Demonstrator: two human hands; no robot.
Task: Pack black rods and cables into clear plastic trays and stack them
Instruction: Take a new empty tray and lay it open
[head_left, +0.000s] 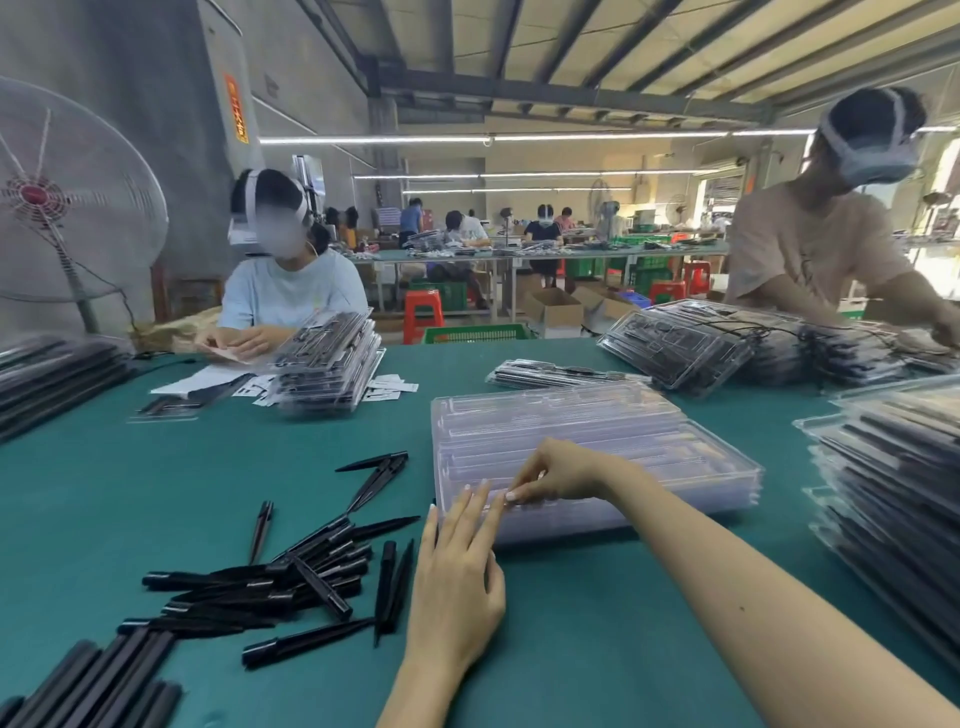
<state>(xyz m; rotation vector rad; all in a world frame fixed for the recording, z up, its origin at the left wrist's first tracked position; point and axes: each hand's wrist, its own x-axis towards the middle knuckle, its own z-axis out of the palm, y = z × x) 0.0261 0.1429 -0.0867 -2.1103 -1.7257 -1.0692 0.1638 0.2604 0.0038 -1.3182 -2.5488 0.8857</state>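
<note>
Now the right hand (553, 475) pinches the glossy ridged clear trays (597, 457); left hand (457, 577) lies flat, fingers straight.

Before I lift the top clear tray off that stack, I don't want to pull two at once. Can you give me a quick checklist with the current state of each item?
1. Right hand pinches the near edge of the empty tray stack: ok.
2. Left hand rests straight fingers on the stack's near corner: ok.
3. Only one tray separated: cannot tell, the clear layers blur together.
4. Top tray empty: ok.
5. Black rods within reach, loose on the green table: ok.
</note>
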